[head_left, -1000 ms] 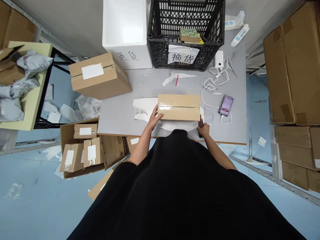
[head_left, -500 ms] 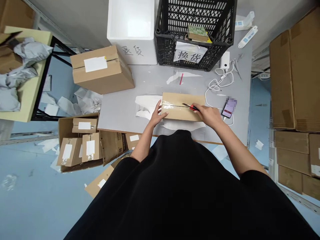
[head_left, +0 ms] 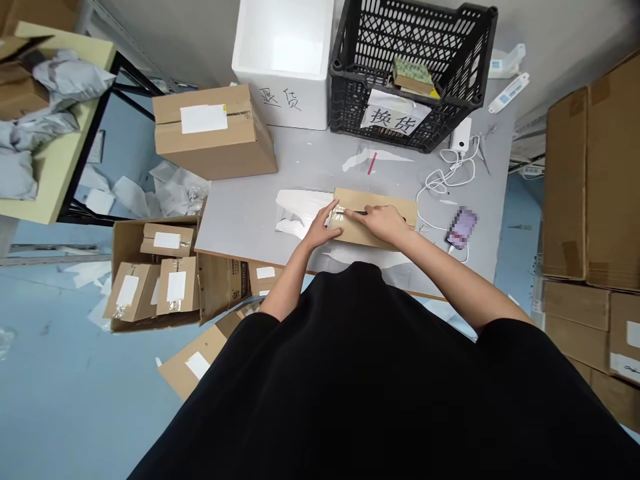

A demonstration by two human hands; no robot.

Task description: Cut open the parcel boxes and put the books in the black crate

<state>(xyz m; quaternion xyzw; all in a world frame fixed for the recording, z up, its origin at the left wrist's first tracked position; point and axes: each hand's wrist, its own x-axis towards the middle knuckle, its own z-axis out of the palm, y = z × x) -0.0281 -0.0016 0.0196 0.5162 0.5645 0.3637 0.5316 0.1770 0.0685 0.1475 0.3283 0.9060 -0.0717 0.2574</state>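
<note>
A brown cardboard box (head_left: 387, 202) lies flat on the table, with clear tape (head_left: 341, 215) along its top seam. My left hand (head_left: 320, 227) presses on the box's left end, fingers apart and holding nothing. My right hand (head_left: 383, 223) rests on the box's top, close to my left hand. It grips a utility knife (head_left: 354, 213), whose thin blade lies along the taped seam. The knife's red handle is hidden in my fingers.
The grey table top (head_left: 310, 223) holds white plastic sheets, a phone (head_left: 463, 228) and a power bank (head_left: 461, 133) with white cable. Behind stand a black crate (head_left: 415, 40) and white foam box (head_left: 280, 53). A sealed carton (head_left: 213, 130) sits left; an open carton (head_left: 155, 283) stands below the edge.
My right hand has moved from the box's right corner onto its top, drawing the knife left along the seam. The view has shifted slightly, and my left hand stays on the box.
</note>
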